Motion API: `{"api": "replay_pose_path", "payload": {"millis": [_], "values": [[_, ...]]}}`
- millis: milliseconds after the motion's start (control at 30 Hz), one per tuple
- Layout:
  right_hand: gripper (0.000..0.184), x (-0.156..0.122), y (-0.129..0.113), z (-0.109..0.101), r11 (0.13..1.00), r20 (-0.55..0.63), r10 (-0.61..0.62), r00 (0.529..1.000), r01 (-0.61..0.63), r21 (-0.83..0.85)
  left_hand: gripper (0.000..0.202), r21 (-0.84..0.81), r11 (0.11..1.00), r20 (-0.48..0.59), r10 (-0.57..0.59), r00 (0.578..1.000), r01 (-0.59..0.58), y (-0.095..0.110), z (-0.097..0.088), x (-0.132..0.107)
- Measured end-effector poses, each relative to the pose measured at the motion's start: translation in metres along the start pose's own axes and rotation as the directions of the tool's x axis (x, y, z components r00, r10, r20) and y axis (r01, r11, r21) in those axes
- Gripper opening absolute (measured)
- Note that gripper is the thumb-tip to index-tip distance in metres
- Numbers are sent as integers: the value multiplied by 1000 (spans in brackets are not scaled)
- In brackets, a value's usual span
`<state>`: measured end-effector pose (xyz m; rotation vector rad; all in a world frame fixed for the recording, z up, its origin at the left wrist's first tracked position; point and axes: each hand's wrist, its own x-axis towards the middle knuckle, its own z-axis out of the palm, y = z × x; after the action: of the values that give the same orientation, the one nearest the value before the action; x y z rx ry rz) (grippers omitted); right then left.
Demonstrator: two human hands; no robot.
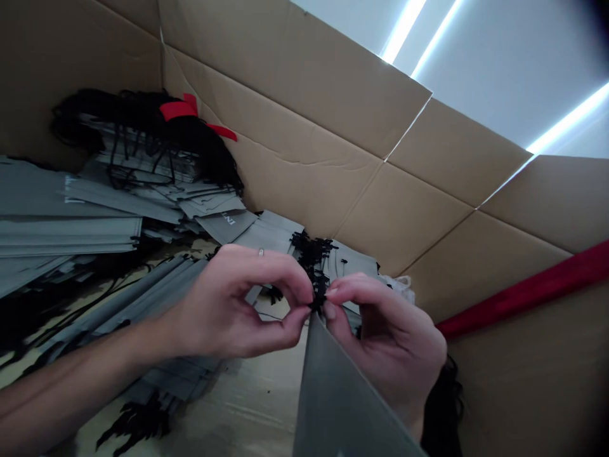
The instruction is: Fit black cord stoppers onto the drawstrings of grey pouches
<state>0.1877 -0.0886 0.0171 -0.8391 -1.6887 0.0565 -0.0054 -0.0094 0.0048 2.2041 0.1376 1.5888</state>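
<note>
My left hand (238, 298), with a ring on one finger, pinches a black cord (317, 301) between thumb and forefinger. From the other side my right hand (387, 330) pinches the same cord, its fingertips almost meeting those of the left. Directly below the fingertips hangs a flat grey bag-like piece (340, 400), its top corner at the cord. Its lower end runs out of view. Whether the cord is knotted there is hidden by the fingers. Behind my hands lie more grey pieces (280, 230) with black cord ends (314, 249).
Tall cardboard walls (285, 133) enclose the back and right. Stacks of grey pieces (71, 235) fill the left side. A heap of black cords (209, 149) with a red ribbon (179, 110) tops the rear stack. A dark red strip (528, 289) crosses the right wall.
</note>
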Motion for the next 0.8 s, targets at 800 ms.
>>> {"api": "replay_pose_path", "payload": {"millis": [800], "values": [[30, 3, 8, 17, 978, -86, -60, 994, 76, 197, 19, -125, 981, -179, 123, 976, -146, -11, 10, 1]]}}
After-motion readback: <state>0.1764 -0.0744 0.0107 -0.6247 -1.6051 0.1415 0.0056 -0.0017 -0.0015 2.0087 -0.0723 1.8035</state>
